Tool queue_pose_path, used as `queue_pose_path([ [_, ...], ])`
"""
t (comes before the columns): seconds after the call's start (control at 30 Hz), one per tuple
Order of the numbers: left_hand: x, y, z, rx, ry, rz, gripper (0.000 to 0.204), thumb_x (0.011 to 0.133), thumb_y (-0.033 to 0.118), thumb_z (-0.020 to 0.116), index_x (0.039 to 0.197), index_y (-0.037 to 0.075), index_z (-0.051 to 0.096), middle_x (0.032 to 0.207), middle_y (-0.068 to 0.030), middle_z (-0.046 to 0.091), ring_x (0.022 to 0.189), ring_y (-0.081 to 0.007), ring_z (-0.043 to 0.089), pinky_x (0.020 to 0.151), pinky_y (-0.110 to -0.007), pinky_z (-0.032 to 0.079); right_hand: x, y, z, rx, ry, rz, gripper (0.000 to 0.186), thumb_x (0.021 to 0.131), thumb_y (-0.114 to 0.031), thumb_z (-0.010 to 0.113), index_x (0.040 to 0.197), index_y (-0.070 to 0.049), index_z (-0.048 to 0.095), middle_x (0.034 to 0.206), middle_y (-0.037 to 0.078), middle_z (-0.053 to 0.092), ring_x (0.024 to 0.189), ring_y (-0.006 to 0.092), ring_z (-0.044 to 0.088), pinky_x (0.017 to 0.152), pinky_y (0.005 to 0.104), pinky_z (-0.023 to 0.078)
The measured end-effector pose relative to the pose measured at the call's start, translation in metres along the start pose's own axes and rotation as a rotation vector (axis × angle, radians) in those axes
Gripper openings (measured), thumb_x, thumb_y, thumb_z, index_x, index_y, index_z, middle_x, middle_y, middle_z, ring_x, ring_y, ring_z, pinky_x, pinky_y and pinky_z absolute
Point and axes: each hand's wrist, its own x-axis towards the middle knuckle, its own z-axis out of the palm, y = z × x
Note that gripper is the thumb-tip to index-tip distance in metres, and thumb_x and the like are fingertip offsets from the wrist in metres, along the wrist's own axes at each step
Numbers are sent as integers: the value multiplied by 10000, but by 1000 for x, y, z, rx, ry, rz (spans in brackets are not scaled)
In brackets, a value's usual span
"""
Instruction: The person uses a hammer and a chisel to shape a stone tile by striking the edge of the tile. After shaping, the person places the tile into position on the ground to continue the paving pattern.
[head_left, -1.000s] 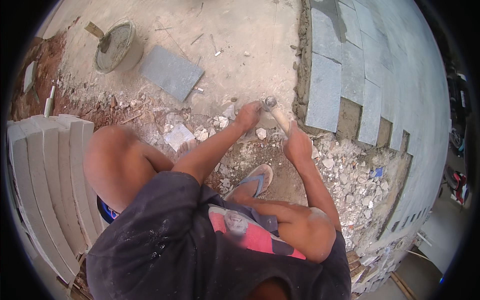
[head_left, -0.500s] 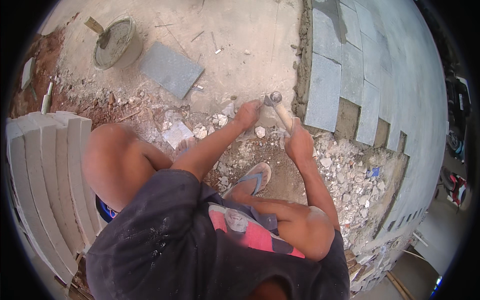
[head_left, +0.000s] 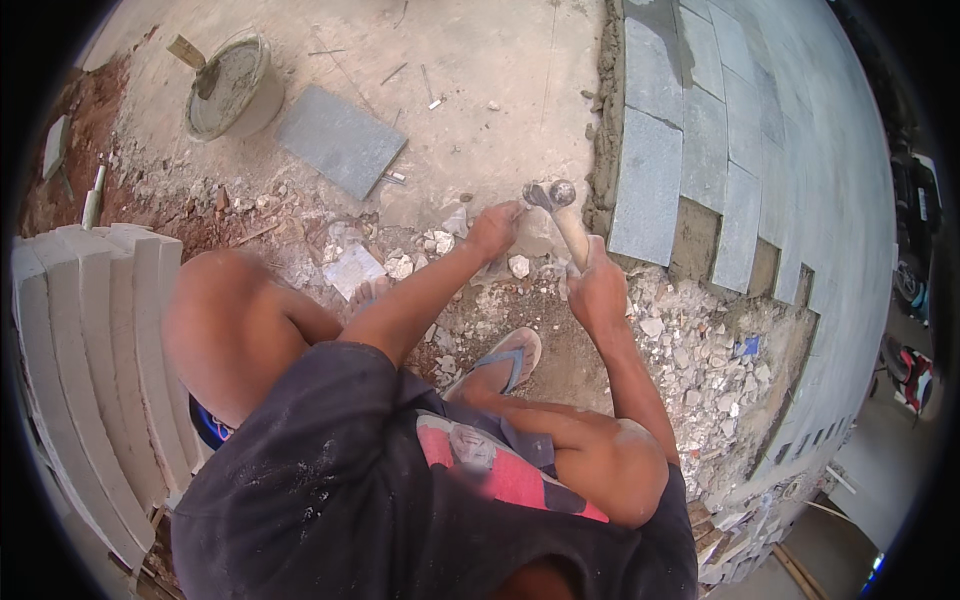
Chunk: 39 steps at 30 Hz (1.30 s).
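My right hand (head_left: 597, 287) grips a hammer by its pale handle (head_left: 571, 238). The metal head (head_left: 548, 196) points away from me, just above the floor. To its left, my left hand (head_left: 494, 232) is closed in a fist close to the hammer head. What its fingers hold, if anything, is hidden. Broken white rubble (head_left: 438, 241) lies under and around my left forearm. Beyond my right hand runs the edge of laid grey stone tiles (head_left: 646, 185), with rough mortar along their left side.
A bucket of wet mortar (head_left: 264, 105) with a wooden-handled tool stands at the far left. Near it a loose grey tile (head_left: 340, 140) lies on the concrete. Stacked pale slabs (head_left: 95, 350) stand by my left knee. Rubble (head_left: 700, 370) spreads at my right; vehicles are parked farther right.
The hammer head has turned and shifted slightly to the right, so both its ends show now. My left hand has hardly moved.
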Motion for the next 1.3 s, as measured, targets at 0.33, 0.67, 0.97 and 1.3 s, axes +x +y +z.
queue_pose_path([
  [0.33, 6, 3, -4, 59, -86, -54, 227, 887, 89, 510, 1056, 57, 659, 970, -244, 670, 939, -424, 647, 829, -481, 513, 6, 17, 16, -101, -244, 162, 493, 831, -127, 683, 1260, 13, 484, 929, 306, 659, 887, 492, 639, 771, 536, 499],
  [0.67, 9, 3, 3, 23, -12, -113, 203, 923, 177, 607, 1024, 16, 676, 932, -264, 664, 898, -445, 642, 774, -460, 511, -53, 101, 96, 461, -157, 310, 317, 783, -115, 724, 1053, 19, 624, 866, 192, 675, 855, 350, 668, 774, 439, 511],
  [0.97, 12, 23, -7, 70, -26, -126, 198, 906, 149, 572, 973, -6, 676, 908, -277, 663, 890, -451, 642, 787, -494, 510, -104, 139, 172, 297, -170, 459, 359, 782, -196, 744, 1045, 24, 640, 958, 261, 683, 930, 447, 657, 809, 479, 520],
  [1.3, 19, 12, 3, 5, 44, -79, 225, 889, 104, 530, 1003, 6, 698, 887, -255, 679, 866, -415, 662, 787, -457, 515, -99, 112, 137, 152, -211, 615, 429, 824, -289, 725, 1146, -28, 614, 1085, 237, 673, 1032, 418, 645, 857, 483, 512],
])
